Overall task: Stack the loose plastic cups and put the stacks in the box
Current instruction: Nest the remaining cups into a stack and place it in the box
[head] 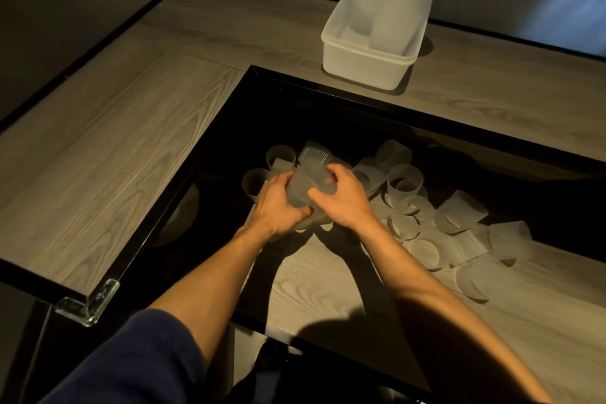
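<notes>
Several frosted plastic cups lie loose and tipped on the glass-topped middle of the table, spreading to the right. My left hand grips the lower part of a short stack of cups held above the glass. My right hand grips a cup at the stack's upper end, fingers curled over its rim. A white plastic box stands on the wooden surface at the back, with tall stacks of cups standing in it.
A raised wooden counter with a black edge wraps the left and back of the sunken glass area. A clear corner guard covers its near corner. Two upright cups stand just left of my hands.
</notes>
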A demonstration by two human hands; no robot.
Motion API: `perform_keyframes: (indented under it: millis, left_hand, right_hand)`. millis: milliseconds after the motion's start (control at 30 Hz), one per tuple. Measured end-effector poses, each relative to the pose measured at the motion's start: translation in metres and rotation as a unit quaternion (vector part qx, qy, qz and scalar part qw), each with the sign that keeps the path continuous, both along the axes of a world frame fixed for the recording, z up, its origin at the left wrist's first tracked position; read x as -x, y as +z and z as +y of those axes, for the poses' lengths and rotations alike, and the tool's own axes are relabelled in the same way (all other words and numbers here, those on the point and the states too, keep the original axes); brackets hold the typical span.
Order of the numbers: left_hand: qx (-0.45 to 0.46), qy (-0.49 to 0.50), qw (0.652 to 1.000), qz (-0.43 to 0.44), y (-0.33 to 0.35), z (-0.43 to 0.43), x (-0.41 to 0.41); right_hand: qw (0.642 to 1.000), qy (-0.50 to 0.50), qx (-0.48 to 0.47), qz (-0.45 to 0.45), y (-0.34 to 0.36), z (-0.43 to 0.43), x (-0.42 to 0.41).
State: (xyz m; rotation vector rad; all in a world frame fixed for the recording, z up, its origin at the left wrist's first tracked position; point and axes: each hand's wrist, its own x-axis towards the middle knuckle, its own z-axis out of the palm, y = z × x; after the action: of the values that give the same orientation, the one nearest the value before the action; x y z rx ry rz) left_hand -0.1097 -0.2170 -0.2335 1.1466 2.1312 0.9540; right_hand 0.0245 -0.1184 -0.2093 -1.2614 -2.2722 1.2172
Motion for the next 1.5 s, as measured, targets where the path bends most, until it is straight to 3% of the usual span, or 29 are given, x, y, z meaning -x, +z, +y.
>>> perform_keyframes:
  millis: [267,367,467,600,700,833,1133,1300,1500]
  left_hand:
    - [-0.014,0.000,0.999,-0.030,0.004,0.005,-0.006]
    - [-0.006,-0.005,0.998,-0.070,-0.002,0.003,-0.003]
    - [0.010,-0.010,0.996,-0.093,-0.003,0.003,0.001]
    - [0.021,0.115,0.993,0.012,-0.005,0.001,0.018]
    - [0.087,0.211,0.974,-0.009,-0.010,-0.002,0.029]
    - [0.158,0.240,0.955,-0.073,-0.019,0.001,0.032]
    - [0.175,0.259,0.946,-0.087,-0.042,0.010,0.040]
    - [0.150,0.259,0.950,-0.083,-0.041,0.005,0.037]
    - [0.045,0.214,0.975,-0.035,-0.032,-0.004,0.016]
  right_hand:
    - [0.990,0.088,0.007,-0.112,-0.008,0.005,-0.003]
    - [0.996,0.053,0.053,-0.043,-0.010,0.003,-0.006]
    - [0.999,-0.013,0.039,-0.004,-0.015,-0.001,-0.008]
    - [0.999,-0.028,0.019,0.001,-0.021,-0.014,-0.012]
    - [0.999,0.032,0.018,-0.026,-0.025,-0.025,-0.016]
    - [0.993,0.081,-0.006,-0.090,-0.034,-0.037,-0.021]
    - [0.990,0.058,0.030,-0.126,-0.045,-0.057,-0.029]
    - [0.990,0.044,0.031,-0.131,-0.046,-0.061,-0.036]
    - [0.991,-0.001,0.035,-0.126,-0.049,-0.056,-0.039]
